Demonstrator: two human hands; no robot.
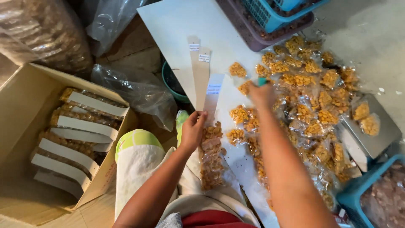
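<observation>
A: From the head camera, what are the hands doing?

B: The left hand point(193, 130) has its fingers point(198, 120) closed on the top of a long clear snack bag point(211, 156), just under its white header card point(212, 95). The right hand point(262, 93) reaches over the white worktop point(177, 25); its fingers look curled around something small and teal, which I can't make out.

A: How much looks finished?

B: Left of the holding fingers, a cardboard box point(25, 101) already has a row of carded bags point(88, 126). Past the right fingers, a large heap of small snack packets point(312, 97) lies loose, and two spare cards point(199, 63) wait. I'd judge plenty remains.
</observation>
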